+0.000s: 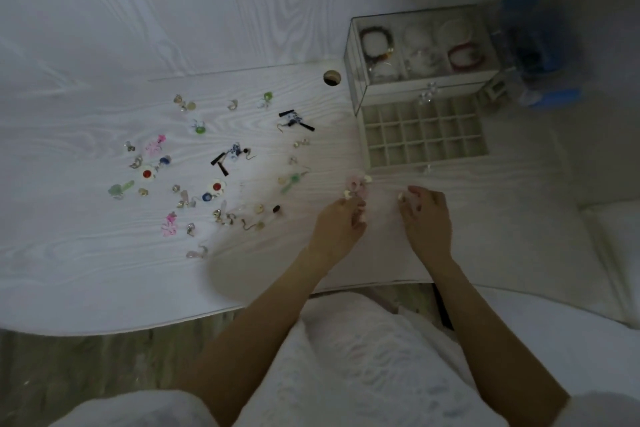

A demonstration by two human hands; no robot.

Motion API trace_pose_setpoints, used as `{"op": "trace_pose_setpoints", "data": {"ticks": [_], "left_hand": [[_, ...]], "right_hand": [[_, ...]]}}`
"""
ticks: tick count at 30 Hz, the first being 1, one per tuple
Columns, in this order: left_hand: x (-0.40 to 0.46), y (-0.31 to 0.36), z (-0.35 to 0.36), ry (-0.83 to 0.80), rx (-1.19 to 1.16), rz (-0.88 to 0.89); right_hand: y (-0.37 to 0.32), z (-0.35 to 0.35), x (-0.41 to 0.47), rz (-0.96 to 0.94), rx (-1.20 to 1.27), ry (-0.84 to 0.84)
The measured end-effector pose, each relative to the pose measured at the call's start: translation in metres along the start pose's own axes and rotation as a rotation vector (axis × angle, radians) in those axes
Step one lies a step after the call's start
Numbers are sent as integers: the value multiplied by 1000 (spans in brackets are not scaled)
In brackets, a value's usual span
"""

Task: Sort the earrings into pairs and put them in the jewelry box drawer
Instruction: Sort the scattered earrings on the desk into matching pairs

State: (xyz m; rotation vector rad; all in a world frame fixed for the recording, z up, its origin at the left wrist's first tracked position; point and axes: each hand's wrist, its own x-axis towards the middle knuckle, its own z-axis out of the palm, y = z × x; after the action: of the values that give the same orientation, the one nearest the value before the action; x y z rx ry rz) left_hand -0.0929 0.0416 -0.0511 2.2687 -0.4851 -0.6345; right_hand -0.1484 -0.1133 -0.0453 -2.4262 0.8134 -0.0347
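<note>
Several loose earrings (214,170) lie scattered over the white desk (104,270). A glass jewelry box (422,48) stands at the back right, its gridded drawer (424,133) pulled out toward me with bare compartments. My left hand (341,222) pinches a pale pink earring (356,185) just in front of the drawer's left corner. My right hand (427,215) hovers beside it with fingers curled; a small pale earring (401,197) seems pinched at its fingertips, though the picture is dim.
A round cable hole (331,77) sits in the desk left of the box. Blurred blue items (540,52) stand to the box's right. Bracelets fill the box's top tray. My white-clad lap is below the desk edge.
</note>
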Motion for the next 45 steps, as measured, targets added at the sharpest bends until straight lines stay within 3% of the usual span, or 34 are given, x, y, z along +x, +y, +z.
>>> {"op": "trace_pose_setpoints", "data": {"ticks": [5, 16, 25, 33, 37, 41, 45], "left_hand": [[7, 21, 23, 28, 81, 113], [38, 48, 45, 168, 76, 55], [61, 68, 52, 200, 10, -65], [44, 68, 35, 138, 6, 32], [21, 57, 3, 38, 166, 92], [-20, 19, -44, 242, 285, 276], [-52, -38, -76, 437, 327, 125]], "right_hand": [[13, 0, 0, -148, -104, -85], [25, -13, 23, 141, 142, 14], [8, -7, 31, 64, 222, -90], [12, -9, 32, -4, 216, -99], [11, -21, 20, -201, 83, -46], [-11, -21, 9, -457, -34, -65], [-52, 10, 6, -661, -32, -192]]}}
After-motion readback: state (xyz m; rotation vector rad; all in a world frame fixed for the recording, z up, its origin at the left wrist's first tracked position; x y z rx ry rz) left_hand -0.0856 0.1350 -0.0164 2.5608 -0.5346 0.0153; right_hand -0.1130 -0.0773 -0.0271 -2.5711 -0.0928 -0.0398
